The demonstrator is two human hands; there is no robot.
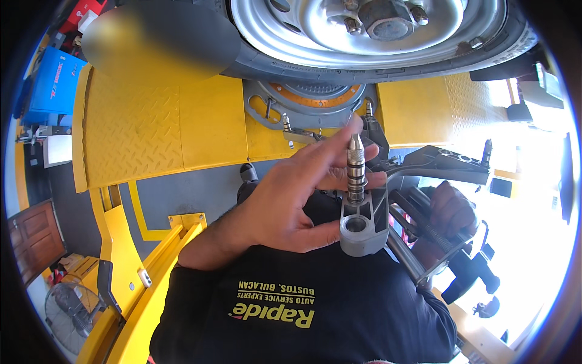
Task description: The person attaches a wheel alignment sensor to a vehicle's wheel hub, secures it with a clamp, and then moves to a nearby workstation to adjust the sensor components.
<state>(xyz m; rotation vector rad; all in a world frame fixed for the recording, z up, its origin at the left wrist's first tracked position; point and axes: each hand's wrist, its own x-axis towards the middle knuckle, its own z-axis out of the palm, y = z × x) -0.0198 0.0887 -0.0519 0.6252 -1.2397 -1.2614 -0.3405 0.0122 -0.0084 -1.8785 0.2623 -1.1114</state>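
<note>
A metal wheel clamp [439, 159], of the wheel-alignment kind, is held up in front of my chest, below the car wheel [370, 42]. My left hand [297, 197] is closed around one of its arms, with the thumb against the grey end block [364, 239] and the fingers behind a ribbed steel pin [356, 167]. Farther right, my right hand [450, 209] grips the clamp's body by its rods and spring; its fingers are partly in shadow. Other clamp arms with upright pins spread toward the wheel and to the right, apart from the tyre.
Under the wheel lies a round turntable plate [309, 100] with an orange scale, set between yellow ramp sections [133, 121]. Yellow lift rails [163, 261] run down at the left, near a standing fan [70, 312]. A blue box [54, 82] stands at the far left.
</note>
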